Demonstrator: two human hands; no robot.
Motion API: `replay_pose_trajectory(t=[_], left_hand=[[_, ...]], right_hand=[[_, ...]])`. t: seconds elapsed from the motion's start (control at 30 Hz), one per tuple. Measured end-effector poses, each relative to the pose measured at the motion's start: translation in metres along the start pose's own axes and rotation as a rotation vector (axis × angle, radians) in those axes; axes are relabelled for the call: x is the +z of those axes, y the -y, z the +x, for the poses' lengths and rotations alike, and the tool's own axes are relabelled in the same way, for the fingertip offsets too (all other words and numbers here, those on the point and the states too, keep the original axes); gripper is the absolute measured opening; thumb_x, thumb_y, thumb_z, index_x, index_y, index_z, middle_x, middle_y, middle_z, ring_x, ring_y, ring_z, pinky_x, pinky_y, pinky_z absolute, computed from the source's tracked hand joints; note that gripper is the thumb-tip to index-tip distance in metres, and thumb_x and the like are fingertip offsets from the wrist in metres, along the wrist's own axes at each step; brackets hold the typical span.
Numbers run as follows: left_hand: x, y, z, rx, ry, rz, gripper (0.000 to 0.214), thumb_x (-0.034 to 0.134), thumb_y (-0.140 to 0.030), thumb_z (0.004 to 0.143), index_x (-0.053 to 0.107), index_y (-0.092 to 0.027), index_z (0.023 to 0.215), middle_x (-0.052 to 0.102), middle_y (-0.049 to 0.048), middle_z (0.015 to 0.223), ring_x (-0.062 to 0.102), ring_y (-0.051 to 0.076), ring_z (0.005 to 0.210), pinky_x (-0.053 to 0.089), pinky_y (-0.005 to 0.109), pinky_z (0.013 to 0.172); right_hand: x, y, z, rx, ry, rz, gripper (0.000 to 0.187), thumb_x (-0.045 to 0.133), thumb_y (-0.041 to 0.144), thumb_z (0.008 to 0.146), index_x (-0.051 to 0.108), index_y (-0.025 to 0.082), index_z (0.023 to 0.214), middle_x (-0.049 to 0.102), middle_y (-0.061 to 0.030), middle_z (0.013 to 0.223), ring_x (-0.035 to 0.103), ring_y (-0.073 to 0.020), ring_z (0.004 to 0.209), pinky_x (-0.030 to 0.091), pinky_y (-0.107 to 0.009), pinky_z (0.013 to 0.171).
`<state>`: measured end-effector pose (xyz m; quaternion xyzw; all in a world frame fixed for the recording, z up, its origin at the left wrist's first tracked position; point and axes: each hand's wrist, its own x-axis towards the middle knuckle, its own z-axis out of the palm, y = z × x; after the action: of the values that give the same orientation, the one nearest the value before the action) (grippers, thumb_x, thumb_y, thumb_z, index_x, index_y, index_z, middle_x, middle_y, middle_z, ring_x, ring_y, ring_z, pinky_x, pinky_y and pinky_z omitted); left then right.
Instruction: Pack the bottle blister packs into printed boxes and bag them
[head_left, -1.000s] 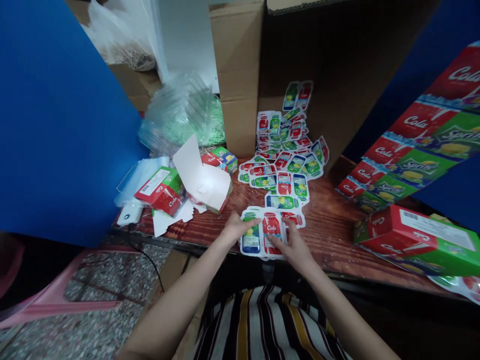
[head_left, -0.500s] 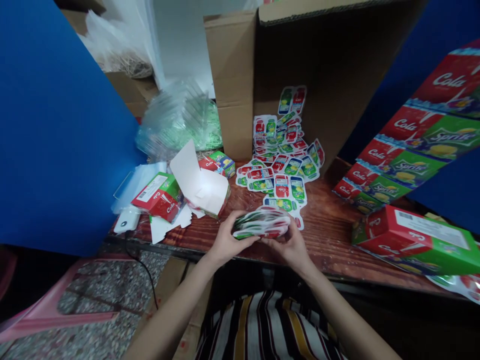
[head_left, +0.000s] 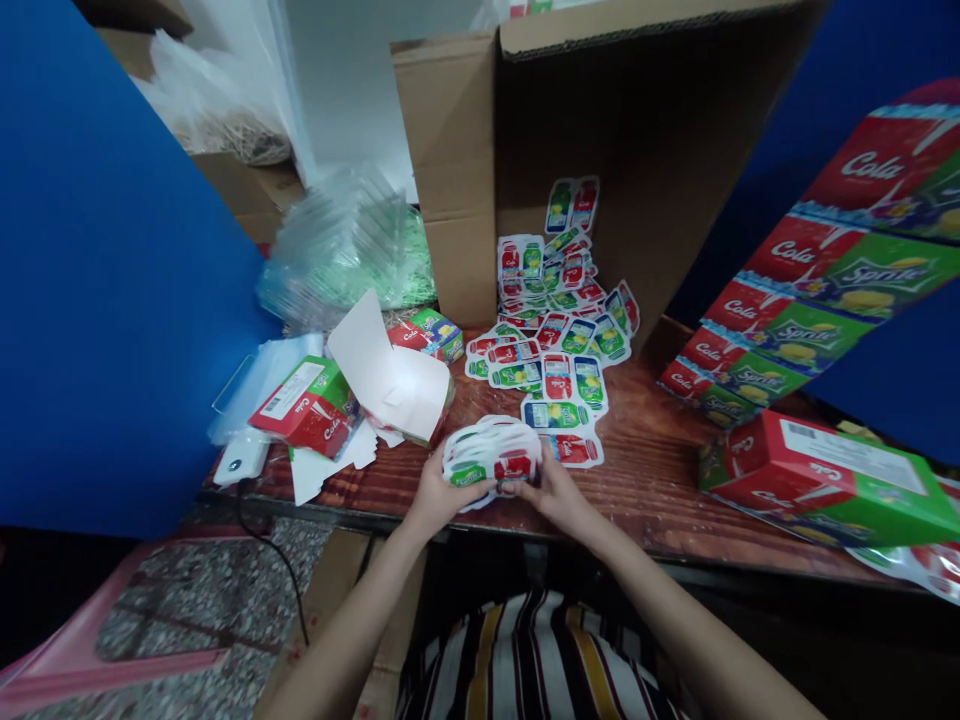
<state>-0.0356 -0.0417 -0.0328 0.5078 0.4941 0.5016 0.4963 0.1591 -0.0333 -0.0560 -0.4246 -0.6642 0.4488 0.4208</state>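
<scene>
Between my two hands is a stack of jar-shaped Cola and Sprite cards point(head_left: 492, 458), held just above the table's front part. My left hand point(head_left: 439, 492) grips its left end, thumb across the front. At the right end, my right hand point(head_left: 555, 492) is closed on the same stack. Just beyond it, loose printed cards point(head_left: 556, 415) spread out from the big cardboard box point(head_left: 457, 180). An opened carton point(head_left: 409, 395) with its white inside showing stands to the left of the stack, next to a closed Cola carton point(head_left: 304, 405).
A tall column of Cola and Sprite cartons point(head_left: 795, 300) rises on the right, with a long carton point(head_left: 817, 478) lying before it. Clear plastic trays point(head_left: 337, 240) are piled at the back left. A white device point(head_left: 241, 460) with a cable sits at the table's left edge.
The stack and both hands have moved left and slightly nearer to me. The stack has turned so its printed front shows more. My view has shifted a little.
</scene>
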Motion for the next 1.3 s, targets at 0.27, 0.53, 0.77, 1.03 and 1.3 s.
replay_pose_trajectory(t=[0.27,0.53,0.77,1.03,1.3], left_hand=[[0.004,0.012,0.011,-0.696,-0.175,-0.439,0.036,0.080,-0.013,0.052,0.069,-0.007,0.086,0.075,0.0118,0.076,0.072,0.026,0.066,0.060,0.039,0.068],[0.008,0.003,0.011,-0.700,-0.153,-0.382,0.036,0.080,-0.011,0.052,0.070,-0.005,0.085,0.075,0.0143,0.077,0.071,0.029,0.066,0.060,0.041,0.063],[0.006,0.010,0.010,-0.656,-0.147,-0.357,0.046,0.085,-0.015,0.047,0.071,-0.006,0.090,0.075,0.0155,0.083,0.072,0.030,0.070,0.060,0.040,0.066],[0.006,0.006,0.008,-0.635,-0.143,-0.361,0.045,0.085,-0.017,0.047,0.072,-0.007,0.088,0.075,0.0139,0.083,0.071,0.027,0.068,0.059,0.037,0.067],[0.005,0.006,0.008,-0.629,-0.134,-0.361,0.046,0.086,-0.018,0.047,0.072,-0.008,0.089,0.075,0.0136,0.084,0.071,0.026,0.070,0.059,0.035,0.067]], right_hand=[[-0.055,-0.004,0.031,0.244,-0.440,-0.657,0.068,0.052,0.059,0.084,0.042,0.015,0.134,0.054,-0.0213,0.118,0.054,-0.0366,0.112,0.042,-0.052,0.093],[-0.098,-0.032,0.040,0.499,-0.372,-0.494,0.080,0.080,0.035,0.061,0.047,0.018,0.132,0.070,-0.0103,0.087,0.067,-0.0334,0.088,0.051,-0.048,0.081],[-0.133,-0.018,0.067,0.362,-0.591,0.377,0.048,0.084,0.040,0.052,0.064,0.016,0.088,0.071,-0.0029,0.071,0.068,-0.0217,0.064,0.059,-0.034,0.058],[-0.109,-0.045,0.087,0.502,-0.767,0.133,0.043,0.078,0.042,0.062,0.055,0.017,0.088,0.067,-0.0032,0.068,0.067,-0.0208,0.057,0.060,-0.036,0.053],[-0.120,-0.042,0.083,0.531,-0.682,-0.665,0.081,0.079,0.049,0.059,0.050,0.006,0.122,0.051,-0.0290,0.127,0.043,-0.0448,0.123,0.038,-0.054,0.099]])
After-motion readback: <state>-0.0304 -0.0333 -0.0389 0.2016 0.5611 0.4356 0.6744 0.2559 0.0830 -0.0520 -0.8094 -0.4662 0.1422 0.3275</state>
